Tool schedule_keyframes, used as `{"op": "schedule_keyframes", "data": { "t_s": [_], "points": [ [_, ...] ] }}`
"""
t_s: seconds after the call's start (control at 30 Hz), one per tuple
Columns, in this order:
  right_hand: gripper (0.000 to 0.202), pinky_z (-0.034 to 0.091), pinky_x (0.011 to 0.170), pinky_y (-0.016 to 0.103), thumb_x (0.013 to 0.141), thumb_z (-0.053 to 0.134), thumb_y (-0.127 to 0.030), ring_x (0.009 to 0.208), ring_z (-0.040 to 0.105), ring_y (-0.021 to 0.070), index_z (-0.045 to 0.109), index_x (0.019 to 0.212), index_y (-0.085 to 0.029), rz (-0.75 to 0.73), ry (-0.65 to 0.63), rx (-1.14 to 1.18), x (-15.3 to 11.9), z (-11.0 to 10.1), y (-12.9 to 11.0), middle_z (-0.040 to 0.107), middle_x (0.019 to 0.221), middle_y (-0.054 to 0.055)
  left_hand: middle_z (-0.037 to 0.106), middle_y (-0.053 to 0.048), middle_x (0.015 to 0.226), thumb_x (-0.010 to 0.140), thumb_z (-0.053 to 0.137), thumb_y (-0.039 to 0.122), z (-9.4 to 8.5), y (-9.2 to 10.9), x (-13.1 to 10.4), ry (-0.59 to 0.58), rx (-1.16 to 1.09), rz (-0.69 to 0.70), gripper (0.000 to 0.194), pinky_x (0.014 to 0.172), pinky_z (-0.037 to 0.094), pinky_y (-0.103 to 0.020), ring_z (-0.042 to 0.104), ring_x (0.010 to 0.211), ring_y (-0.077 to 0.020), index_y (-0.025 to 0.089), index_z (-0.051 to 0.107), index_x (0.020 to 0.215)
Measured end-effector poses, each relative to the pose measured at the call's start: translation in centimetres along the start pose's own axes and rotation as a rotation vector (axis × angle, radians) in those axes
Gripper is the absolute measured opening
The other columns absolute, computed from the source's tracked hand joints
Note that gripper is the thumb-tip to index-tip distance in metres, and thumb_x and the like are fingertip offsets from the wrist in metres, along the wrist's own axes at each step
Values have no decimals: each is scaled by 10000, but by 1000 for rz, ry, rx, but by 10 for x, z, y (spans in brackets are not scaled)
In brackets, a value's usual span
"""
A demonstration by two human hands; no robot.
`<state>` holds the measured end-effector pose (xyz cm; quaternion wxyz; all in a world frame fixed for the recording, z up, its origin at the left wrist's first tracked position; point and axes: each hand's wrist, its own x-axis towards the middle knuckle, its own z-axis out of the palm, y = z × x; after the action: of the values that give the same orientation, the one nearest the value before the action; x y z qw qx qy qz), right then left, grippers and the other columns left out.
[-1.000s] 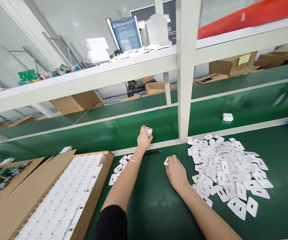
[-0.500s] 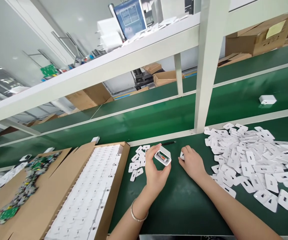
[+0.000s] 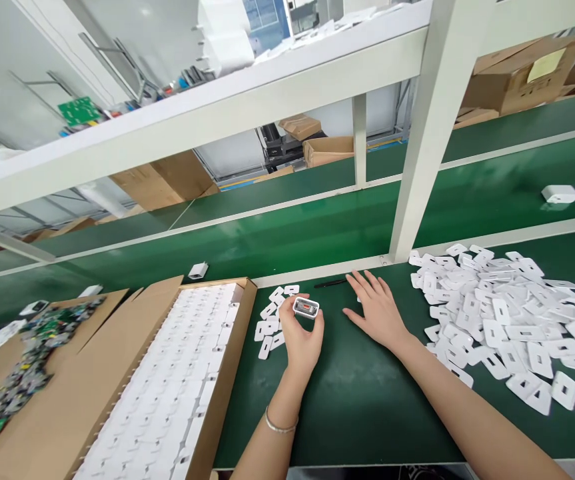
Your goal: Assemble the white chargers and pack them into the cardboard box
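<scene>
My left hand (image 3: 301, 337) grips a small white plastic housing (image 3: 306, 307). Its open end faces me, and a small orange-red part shows inside. To the right, my right hand (image 3: 378, 310) is held over the green table with its fingers spread, holding nothing. Its fingertips are at the end of a thin black pen-like tool (image 3: 330, 283); whether they touch it I cannot tell. A sliver of a white piece (image 3: 360, 299) peeks out by the right hand, mostly hidden. Several flat white frames (image 3: 266, 327) lie just left of my left hand.
A big pile of white frames (image 3: 512, 327) covers the right side. At left stands a cardboard box (image 3: 224, 383) with rows of white parts, beside circuit boards (image 3: 32, 360) on cardboard. A metal post (image 3: 420, 147) and shelf rise behind; a white housing (image 3: 560, 194) sits beyond the rail.
My right hand has moved forward to the black tool and spread its fingers, away from the small white piece. My left hand has tilted the housing and shifted slightly left. The view has turned a little.
</scene>
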<state>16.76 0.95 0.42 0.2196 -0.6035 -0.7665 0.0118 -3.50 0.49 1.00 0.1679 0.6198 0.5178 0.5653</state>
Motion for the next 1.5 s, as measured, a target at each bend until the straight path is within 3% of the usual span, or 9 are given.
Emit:
{"op": "schedule_keyframes", "data": {
  "t_s": [0.23,0.4,0.57,0.73,0.9,1.0,1.13,1.33,1.5],
  "points": [
    [599,216,1274,596,1021,530,-407,1524,389,328,456,1570,-178,-48,-35,20,0,8,-6,541,1588,117,660,-92,1144,917,683,267,14,-21,-6,-202,-86,-94,404,876,557,-381,698,983,-221,239,438,1237],
    [478,314,1222,563,988,499,-186,1476,427,376,582,1451,-105,35,7,-131,0,4,-23,531,1581,174,648,-103,1156,903,695,254,18,-18,-5,-130,-69,-45,388,895,563,-399,694,1005,-230,233,471,1220],
    [471,390,1136,527,989,448,-95,1429,446,395,601,1435,-96,118,-80,-185,33,2,-39,504,1591,196,626,-127,1238,888,699,203,13,-13,-3,-18,-49,117,444,1015,533,-460,659,1176,-263,222,483,1275],
    [257,465,972,447,980,495,-97,1239,567,354,736,1061,-141,196,-142,-55,64,3,-42,680,1306,200,608,-134,1273,877,680,129,9,-16,-4,40,-66,246,511,1037,527,-496,637,1243,-275,238,424,1307],
    [146,515,765,334,1019,487,-171,904,698,226,628,1053,-189,270,-102,132,48,-1,-43,750,1022,93,621,-132,1268,862,680,85,9,-13,-3,42,-83,289,520,995,537,-519,635,1222,-279,256,413,1275],
    [116,546,742,319,980,574,-281,812,713,195,557,1083,-229,384,-6,656,30,-8,-39,764,935,39,640,-115,1253,861,688,85,10,-10,-3,44,-78,325,514,987,533,-530,646,1198,-276,260,417,1261],
    [413,566,707,340,839,767,-483,717,674,185,576,1104,-231,508,26,1236,15,-17,-34,757,856,32,648,-105,1243,861,686,81,10,-8,-2,38,-68,354,505,976,528,-526,656,1177,-270,262,422,1252],
    [486,575,769,355,902,667,-690,776,637,172,734,893,-208,497,204,1206,-1,-22,-35,707,991,73,657,-94,1235,869,665,79,8,-7,-2,34,-14,346,475,982,514,-525,656,1182,-267,265,429,1237],
    [456,575,720,328,986,593,-648,723,631,156,750,924,-224,375,226,1203,-13,-25,-46,689,896,49,668,-90,1250,857,675,57,7,-8,-2,23,-2,363,499,1002,505,-530,654,1206,-272,266,442,1245]
  ]
}}
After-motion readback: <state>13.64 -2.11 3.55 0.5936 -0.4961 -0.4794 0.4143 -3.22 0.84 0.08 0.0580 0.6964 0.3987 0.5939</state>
